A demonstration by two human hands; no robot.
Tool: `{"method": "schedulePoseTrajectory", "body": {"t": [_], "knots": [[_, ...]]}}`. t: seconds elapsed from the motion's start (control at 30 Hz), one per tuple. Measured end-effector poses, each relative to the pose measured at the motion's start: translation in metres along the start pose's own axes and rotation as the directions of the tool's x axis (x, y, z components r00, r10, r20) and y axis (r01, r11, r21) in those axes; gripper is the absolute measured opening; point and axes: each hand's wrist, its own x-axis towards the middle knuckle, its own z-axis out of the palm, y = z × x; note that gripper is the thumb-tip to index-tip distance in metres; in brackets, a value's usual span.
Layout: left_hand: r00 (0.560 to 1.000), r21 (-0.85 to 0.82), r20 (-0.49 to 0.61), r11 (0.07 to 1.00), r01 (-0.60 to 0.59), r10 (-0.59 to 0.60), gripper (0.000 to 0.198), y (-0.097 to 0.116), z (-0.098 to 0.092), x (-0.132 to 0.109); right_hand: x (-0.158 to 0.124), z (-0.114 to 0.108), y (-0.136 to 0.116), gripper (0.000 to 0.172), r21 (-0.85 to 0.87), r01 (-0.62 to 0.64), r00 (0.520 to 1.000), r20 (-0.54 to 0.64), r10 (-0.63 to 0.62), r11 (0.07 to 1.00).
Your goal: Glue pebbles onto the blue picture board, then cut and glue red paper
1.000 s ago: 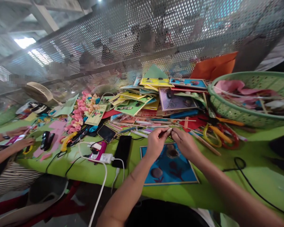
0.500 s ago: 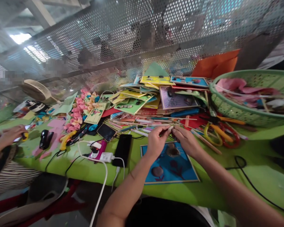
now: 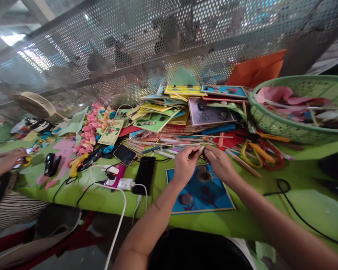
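Note:
Fingertips of my left hand (image 3: 185, 162) and my right hand (image 3: 219, 161) meet in a pinch around a small whitish piece (image 3: 201, 149), mostly covered by the fingers; its kind cannot be made out. Both hands are closed and held above the far edge of a framed blue picture (image 3: 197, 202). On that picture lie a round brownish stone (image 3: 186, 199) and a greyish round piece (image 3: 204, 175), beside dark red flower shapes. My left forearm hides part of its left side.
Framed pictures (image 3: 210, 112) are heaped behind pens and sticks. A green basket (image 3: 293, 131) and scissors (image 3: 272, 153) stand right. Left are a black phone (image 3: 144, 175), a power strip (image 3: 115, 176) with trailing cables, a yellow glue gun (image 3: 77, 164), a stapler (image 3: 52, 165) and another person's hand (image 3: 14, 159).
The view has shifted slightly, so the table's contents sit a little higher and further left. Both my hands keep the same pinch on the small whitish piece.

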Motion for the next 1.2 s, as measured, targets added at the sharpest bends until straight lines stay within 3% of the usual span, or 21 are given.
{"method": "schedulePoseTrajectory", "body": {"t": [0.13, 0.33, 0.63, 0.77, 0.87, 1.0, 1.2], "knots": [[0.995, -0.098, 0.03, 0.991, 0.094, -0.092, 0.027, 0.002, 0.0, 0.0, -0.001, 0.001, 0.003, 0.022, 0.032, 0.001, 1.0, 0.007, -0.001, 0.999], [0.983, -0.229, 0.053, 0.956, 0.182, -0.174, 0.033, 0.005, -0.004, 0.003, -0.003, -0.002, 0.0, 0.033, 0.098, 0.037, 0.994, 0.102, -0.047, 0.994], [1.0, 0.005, 0.015, 1.0, 0.0, 0.0, 0.017, 0.004, -0.004, 0.001, 0.0, -0.003, -0.004, 0.027, 0.035, -0.019, 0.998, 0.064, 0.016, 0.999], [1.0, 0.022, -0.005, 1.0, -0.021, 0.021, 0.013, 0.006, -0.003, 0.0, -0.001, -0.002, -0.004, 0.022, 0.046, -0.05, 0.999, 0.01, 0.05, 0.998], [0.996, -0.107, 0.006, 0.99, 0.094, -0.094, 0.017, 0.006, -0.002, 0.0, -0.001, -0.002, -0.005, 0.023, 0.084, -0.06, 0.998, -0.005, 0.061, 0.995], [0.955, -0.374, 0.084, 0.879, 0.295, -0.284, 0.027, 0.008, -0.001, 0.003, -0.001, -0.005, -0.009, 0.027, 0.168, -0.059, 0.998, 0.028, 0.055, 0.984], [0.915, -0.526, 0.147, 0.753, 0.395, -0.376, 0.031, 0.014, -0.003, 0.006, -0.002, -0.007, -0.015, 0.028, 0.272, -0.055, 0.996, 0.079, 0.035, 0.961]]}}
